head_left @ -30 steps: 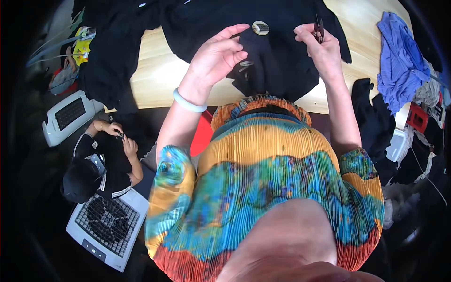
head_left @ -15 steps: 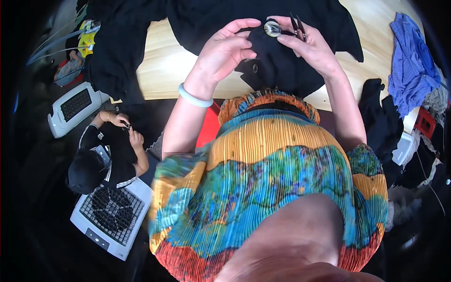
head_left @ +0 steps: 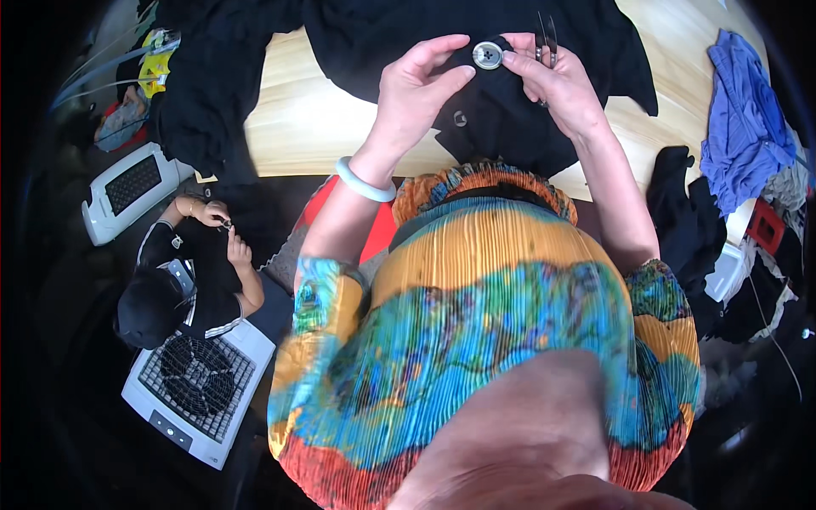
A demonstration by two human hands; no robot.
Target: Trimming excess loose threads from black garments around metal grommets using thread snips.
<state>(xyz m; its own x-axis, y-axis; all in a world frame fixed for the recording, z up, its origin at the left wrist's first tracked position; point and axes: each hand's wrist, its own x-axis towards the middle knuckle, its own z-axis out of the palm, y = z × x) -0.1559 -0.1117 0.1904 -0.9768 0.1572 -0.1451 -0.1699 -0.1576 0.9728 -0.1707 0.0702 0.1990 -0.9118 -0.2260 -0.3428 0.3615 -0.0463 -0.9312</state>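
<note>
Both hands are pinching soft black cloth: left hand beside a round grey button, right hand also gripping thin metal scissors.

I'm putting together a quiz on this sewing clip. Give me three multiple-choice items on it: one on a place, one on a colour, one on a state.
1. Where is the large button?
A. on the floor
B. between the fingertips of both hands, on the black garment
C. on the blue cloth

2. What colour is the bracelet on the left wrist?
A. red
B. black
C. pale white

3. What does the right hand hold besides the button?
A. small scissors
B. nothing
C. a cup

Answers: B, the left hand and the right hand pinch it over the dark fabric; C, the ring looks pale; A, thin metal blades stick up behind its fingers.
</note>
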